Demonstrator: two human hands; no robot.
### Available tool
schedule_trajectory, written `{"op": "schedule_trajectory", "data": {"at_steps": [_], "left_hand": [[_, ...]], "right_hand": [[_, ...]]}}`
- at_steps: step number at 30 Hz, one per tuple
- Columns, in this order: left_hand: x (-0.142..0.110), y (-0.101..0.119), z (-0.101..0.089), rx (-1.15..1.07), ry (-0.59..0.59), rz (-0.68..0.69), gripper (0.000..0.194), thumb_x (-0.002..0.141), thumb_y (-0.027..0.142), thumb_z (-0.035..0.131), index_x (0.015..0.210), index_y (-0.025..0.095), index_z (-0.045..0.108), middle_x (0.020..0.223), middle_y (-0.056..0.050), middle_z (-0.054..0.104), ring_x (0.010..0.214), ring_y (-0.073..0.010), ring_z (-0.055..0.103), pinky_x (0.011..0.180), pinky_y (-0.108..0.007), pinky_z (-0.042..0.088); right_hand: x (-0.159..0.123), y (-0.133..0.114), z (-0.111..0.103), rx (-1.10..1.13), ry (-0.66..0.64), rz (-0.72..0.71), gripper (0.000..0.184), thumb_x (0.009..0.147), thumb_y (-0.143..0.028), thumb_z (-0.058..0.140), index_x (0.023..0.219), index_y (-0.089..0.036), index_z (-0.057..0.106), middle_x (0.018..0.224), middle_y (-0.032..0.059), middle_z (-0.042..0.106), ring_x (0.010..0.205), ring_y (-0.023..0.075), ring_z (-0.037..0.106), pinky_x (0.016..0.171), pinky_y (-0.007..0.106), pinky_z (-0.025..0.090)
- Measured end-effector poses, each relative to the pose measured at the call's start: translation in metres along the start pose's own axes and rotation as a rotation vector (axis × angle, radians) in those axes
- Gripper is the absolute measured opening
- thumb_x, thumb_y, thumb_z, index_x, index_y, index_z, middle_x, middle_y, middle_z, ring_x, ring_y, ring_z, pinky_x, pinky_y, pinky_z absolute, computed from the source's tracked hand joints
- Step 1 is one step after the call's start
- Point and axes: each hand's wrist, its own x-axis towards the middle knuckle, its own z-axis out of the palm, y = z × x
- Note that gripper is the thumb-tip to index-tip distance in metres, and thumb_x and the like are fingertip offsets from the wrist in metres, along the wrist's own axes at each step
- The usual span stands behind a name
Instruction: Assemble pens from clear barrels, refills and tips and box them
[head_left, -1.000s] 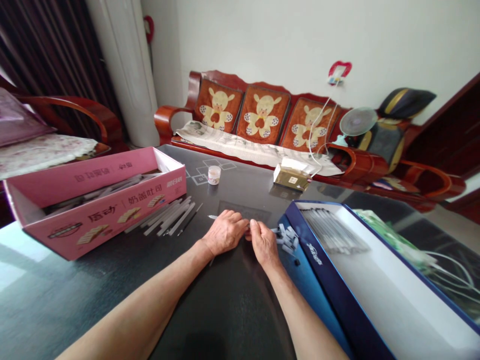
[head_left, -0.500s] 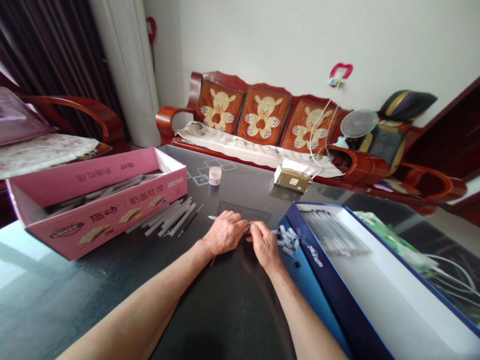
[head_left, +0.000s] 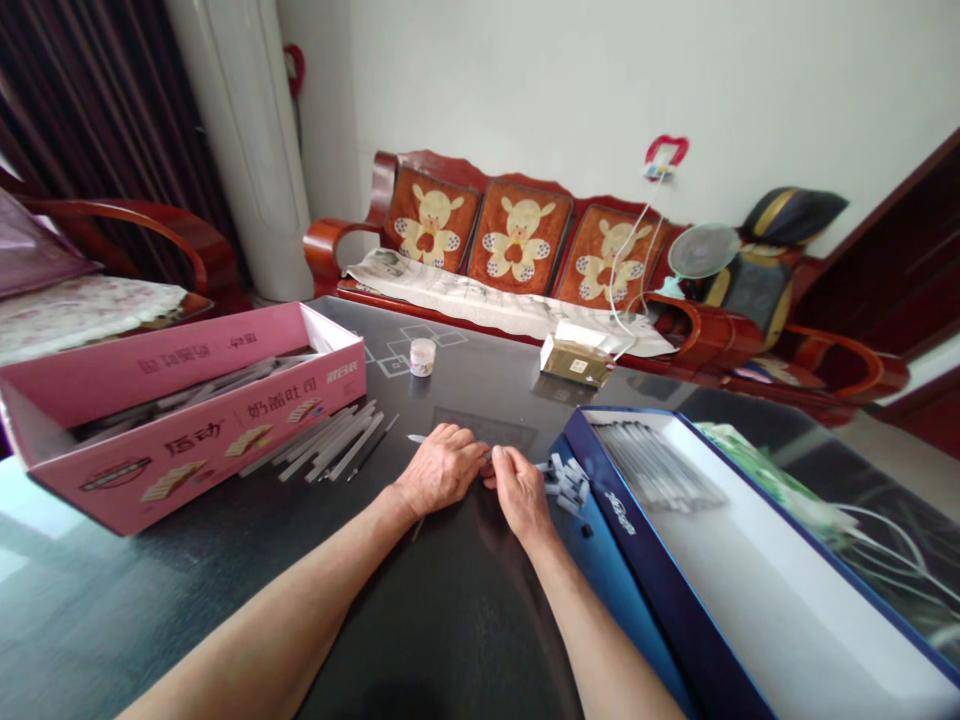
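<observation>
Both hands rest close together on the dark glass table [head_left: 420, 620]. My left hand [head_left: 439, 470] is closed over a thin pen-like stick whose pale tip [head_left: 415, 438] pokes out to the left. My right hand [head_left: 517, 490] is curled in a pinch at the stick's other end, fingers meeting the left hand's. A heap of small grey caps [head_left: 566, 475] lies just right of my right hand. A row of grey sticks [head_left: 330, 440] lies left of my left hand.
A pink carton [head_left: 187, 420] holding more sticks stands at the left. A blue-rimmed white box [head_left: 697, 560] with a bundle of sticks lies at the right. A small white jar [head_left: 422, 356] and a tan packet [head_left: 576, 360] sit farther back, before a wooden sofa [head_left: 517, 240].
The hands stay together on the stick with only slight finger movement. The view has shifted a little, so everything sits slightly lower and to the left.
</observation>
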Motion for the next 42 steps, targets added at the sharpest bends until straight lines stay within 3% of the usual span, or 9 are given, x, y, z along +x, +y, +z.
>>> {"op": "schedule_trajectory", "data": {"at_steps": [8,13,21,25,28,32,35,38,42], "left_hand": [[-0.004,-0.006,0.008,-0.046,0.077,0.04,0.042,0.093,0.023,0.04,0.133,0.012,0.042,0.095,-0.01,0.061,0.085,-0.0218,0.055,0.081,-0.038,0.044],[-0.003,-0.001,-0.001,0.007,0.321,-0.027,0.058,0.086,0.024,0.051,0.141,0.018,0.032,0.132,-0.017,0.048,0.119,-0.031,0.046,0.097,-0.047,0.039],[-0.005,-0.008,0.005,0.046,0.424,-0.104,0.058,0.086,0.017,0.049,0.141,0.02,0.032,0.131,-0.017,0.049,0.119,-0.03,0.049,0.095,-0.045,0.042],[-0.006,-0.013,0.011,0.039,0.416,-0.119,0.052,0.086,0.017,0.046,0.138,0.02,0.037,0.127,-0.015,0.052,0.114,-0.0288,0.052,0.093,-0.045,0.044],[-0.007,-0.017,0.013,0.022,0.434,-0.171,0.048,0.086,0.018,0.046,0.134,0.021,0.043,0.122,-0.014,0.056,0.11,-0.0273,0.055,0.091,-0.044,0.046],[-0.008,-0.013,0.012,-0.135,0.436,-0.203,0.033,0.089,0.024,0.046,0.12,0.02,0.057,0.108,-0.011,0.063,0.099,-0.0237,0.06,0.088,-0.039,0.049],[-0.005,-0.003,0.009,-0.461,0.259,-0.233,0.027,0.09,0.034,0.049,0.105,0.021,0.067,0.095,-0.007,0.069,0.089,-0.0196,0.063,0.084,-0.032,0.051],[0.0,0.007,0.007,-0.906,0.123,-0.498,0.037,0.085,0.046,0.056,0.11,0.02,0.066,0.096,-0.007,0.071,0.087,-0.0208,0.066,0.079,-0.031,0.053],[0.006,0.008,0.004,-1.487,0.195,-0.797,0.048,0.078,0.047,0.066,0.113,0.014,0.062,0.099,-0.011,0.071,0.084,-0.0208,0.068,0.071,-0.03,0.055]], "right_hand": [[-0.001,0.0,-0.005,-0.038,-0.022,-0.119,0.023,0.079,-0.036,0.056,0.089,-0.02,0.071,0.08,0.003,0.071,0.069,0.0167,0.065,0.066,0.028,0.053],[0.006,-0.031,-0.029,-0.214,0.135,-0.135,0.016,0.074,-0.029,0.056,0.08,-0.021,0.067,0.067,0.0004,0.068,0.061,0.0162,0.063,0.063,0.027,0.051],[0.014,-0.05,-0.161,-0.417,0.419,-0.206,0.02,0.07,-0.032,0.058,0.083,-0.019,0.065,0.076,0.0055,0.071,0.067,0.019,0.066,0.07,0.032,0.052],[0.011,-0.02,-0.24,-0.441,0.637,0.016,0.017,0.059,-0.032,0.065,0.07,-0.019,0.065,0.063,0.0037,0.069,0.063,0.0208,0.065,0.067,0.034,0.052],[0.003,-0.009,-0.269,-0.284,0.71,0.147,0.022,0.055,-0.032,0.071,0.07,-0.018,0.065,0.058,0.0039,0.067,0.057,0.0204,0.065,0.058,0.033,0.053],[-0.014,-0.031,-0.237,0.029,0.667,0.104,0.032,0.054,-0.034,0.077,0.078,-0.016,0.064,0.062,0.0029,0.067,0.056,0.0174,0.065,0.055,0.03,0.055],[-0.028,-0.056,-0.169,0.29,0.523,0.059,0.034,0.059,-0.035,0.077,0.084,-0.017,0.064,0.071,0.003,0.07,0.061,0.0149,0.066,0.058,0.027,0.056],[-0.038,-0.064,-0.091,0.388,0.386,0.109,0.028,0.065,-0.033,0.073,0.086,-0.017,0.063,0.07,0.0014,0.068,0.06,0.0133,0.065,0.057,0.025,0.056],[-0.043,-0.049,-0.017,0.39,0.217,0.236,0.019,0.067,-0.026,0.067,0.082,-0.017,0.06,0.063,-0.0015,0.064,0.053,0.0118,0.062,0.051,0.022,0.052]]}}
